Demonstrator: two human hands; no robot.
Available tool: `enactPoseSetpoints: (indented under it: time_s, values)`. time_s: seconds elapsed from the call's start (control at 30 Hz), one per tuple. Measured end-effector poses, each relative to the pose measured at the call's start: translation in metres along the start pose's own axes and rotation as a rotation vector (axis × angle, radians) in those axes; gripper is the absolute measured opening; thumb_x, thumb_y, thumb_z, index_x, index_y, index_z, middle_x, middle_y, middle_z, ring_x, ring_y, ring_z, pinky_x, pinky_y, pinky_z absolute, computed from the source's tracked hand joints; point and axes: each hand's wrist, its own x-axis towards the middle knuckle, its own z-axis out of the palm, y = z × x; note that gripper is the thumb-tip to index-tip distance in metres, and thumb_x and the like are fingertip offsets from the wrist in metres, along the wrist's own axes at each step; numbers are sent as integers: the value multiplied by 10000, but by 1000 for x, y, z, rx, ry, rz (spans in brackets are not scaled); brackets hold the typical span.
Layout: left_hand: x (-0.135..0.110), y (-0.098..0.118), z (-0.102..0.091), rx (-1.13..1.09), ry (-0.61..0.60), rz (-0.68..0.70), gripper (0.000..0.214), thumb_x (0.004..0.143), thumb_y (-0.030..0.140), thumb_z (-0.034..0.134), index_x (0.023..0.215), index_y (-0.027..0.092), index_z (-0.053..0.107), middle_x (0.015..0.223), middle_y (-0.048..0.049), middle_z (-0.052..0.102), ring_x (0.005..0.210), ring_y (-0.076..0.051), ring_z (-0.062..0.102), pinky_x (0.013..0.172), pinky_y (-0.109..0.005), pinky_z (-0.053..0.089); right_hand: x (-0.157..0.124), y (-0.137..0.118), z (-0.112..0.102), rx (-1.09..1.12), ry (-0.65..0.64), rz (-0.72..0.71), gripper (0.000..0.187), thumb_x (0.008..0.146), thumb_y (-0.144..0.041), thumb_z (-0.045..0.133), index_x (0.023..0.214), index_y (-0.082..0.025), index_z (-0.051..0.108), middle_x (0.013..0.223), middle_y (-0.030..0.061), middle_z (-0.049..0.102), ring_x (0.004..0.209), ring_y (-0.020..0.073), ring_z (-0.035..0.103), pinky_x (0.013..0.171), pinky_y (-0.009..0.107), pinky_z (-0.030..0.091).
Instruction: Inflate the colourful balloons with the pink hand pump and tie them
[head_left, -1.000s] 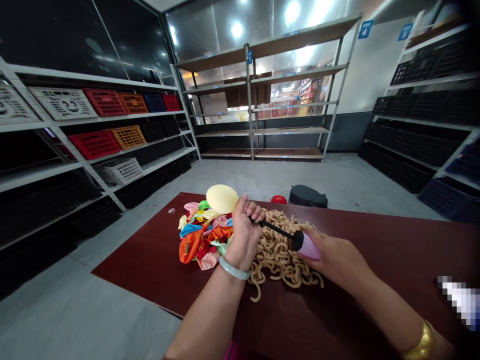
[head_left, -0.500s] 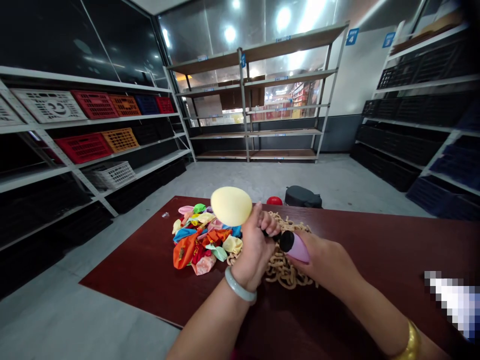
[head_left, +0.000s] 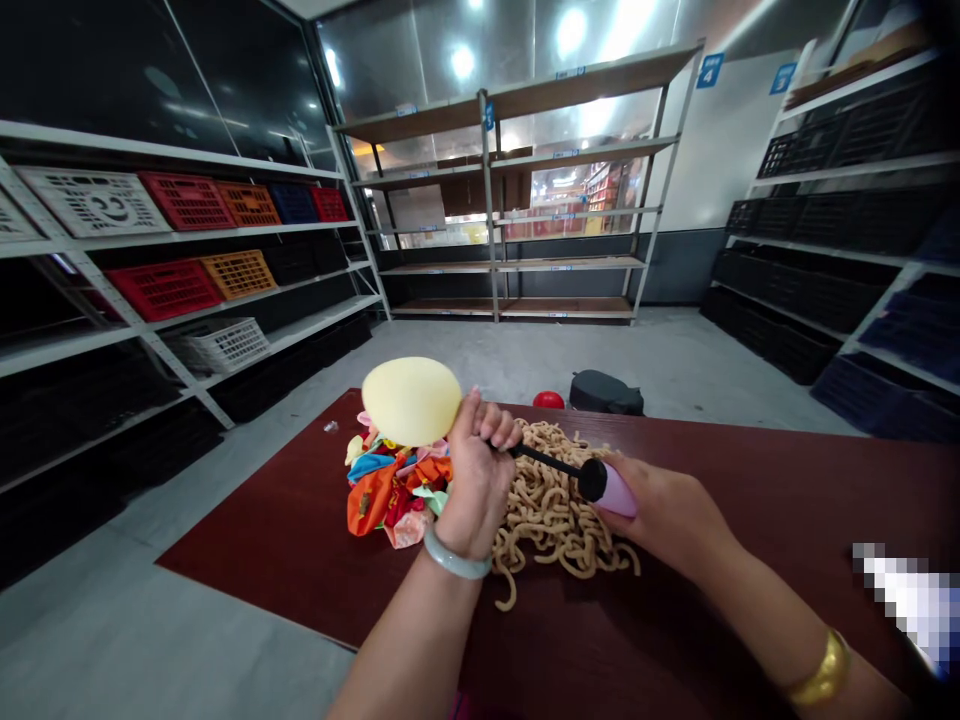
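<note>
My left hand (head_left: 478,468) is closed around the nozzle end of a hand pump, pinching the neck of a pale yellow balloon (head_left: 411,400) that swells out to the upper left. My right hand (head_left: 664,512) grips the pump's pink handle (head_left: 616,491); the black rod (head_left: 551,462) between the hands is drawn out. Below the balloon lies a heap of limp coloured balloons (head_left: 390,485) on the dark red table (head_left: 300,520). A tangle of tan cord (head_left: 551,520) lies under and between my hands.
A small red ball (head_left: 548,400) and a dark bag (head_left: 606,393) sit on the floor past the table's far edge. Shelving with red, orange and white crates (head_left: 180,285) lines the left; dark crates fill the right shelves. A pixelated patch (head_left: 907,600) is at the right.
The pump handle was pushed in against my left hand, then pulled back out, exposing the rod. The yellow balloon has grown larger and sits further left.
</note>
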Motion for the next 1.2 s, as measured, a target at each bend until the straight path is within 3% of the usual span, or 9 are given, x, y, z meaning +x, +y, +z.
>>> enactPoseSetpoints:
  time_s: [0.2, 0.4, 0.53, 0.77, 0.9, 1.0, 1.2]
  values:
    - [-25, -52, 8, 57, -18, -145, 427, 831, 306, 604, 552, 183, 305, 447, 74, 237, 382, -56, 228, 405, -226, 196, 1, -23, -5, 13, 7, 45, 477, 802, -459, 561, 1186, -184, 491, 993, 95, 685, 796, 248, 668, 627, 332, 479]
    - [-31, -60, 10, 73, -24, -156, 418, 820, 299, 620, 563, 183, 310, 456, 75, 242, 386, -55, 227, 411, -227, 194, 1, -28, -7, 4, 16, 44, 450, 789, -449, 570, 1145, -178, 521, 989, 99, 687, 776, 235, 667, 604, 306, 454]
    - [-23, -43, 9, 74, -16, -142, 443, 825, 311, 609, 542, 187, 292, 433, 77, 219, 369, -57, 212, 395, -227, 174, 2, -27, -7, 31, 15, 43, 456, 815, -500, 534, 1154, -196, 513, 996, 85, 686, 806, 236, 668, 620, 316, 470]
    - [2, 28, -1, 2, -13, 4, 457, 819, 227, 606, 557, 196, 233, 433, 83, 202, 359, -50, 220, 383, -219, 180, 1, -3, 0, 46, -28, -18, 510, 830, -521, 511, 1217, -189, 492, 1119, 101, 663, 921, 256, 658, 739, 379, 515]
    - [6, 39, -3, -14, -12, 39, 454, 830, 213, 584, 559, 199, 220, 439, 81, 192, 362, -51, 222, 377, -219, 176, 0, 7, 3, 27, -30, -21, 546, 828, -518, 516, 1256, -183, 470, 1136, 104, 659, 934, 264, 657, 751, 391, 518]
    - [3, 24, -1, -12, -15, 34, 460, 827, 221, 589, 543, 193, 229, 439, 81, 185, 358, -47, 207, 375, -220, 169, -2, 6, 2, 17, -3, -17, 558, 822, -505, 528, 1265, -173, 458, 1142, 113, 653, 922, 263, 660, 740, 388, 518]
    - [-20, -37, 6, 19, -16, -127, 438, 837, 313, 600, 547, 185, 298, 439, 74, 225, 376, -54, 230, 396, -225, 196, -1, -14, -4, 22, 26, 8, 490, 803, -446, 561, 1200, -167, 493, 1059, 116, 674, 859, 253, 666, 681, 351, 500]
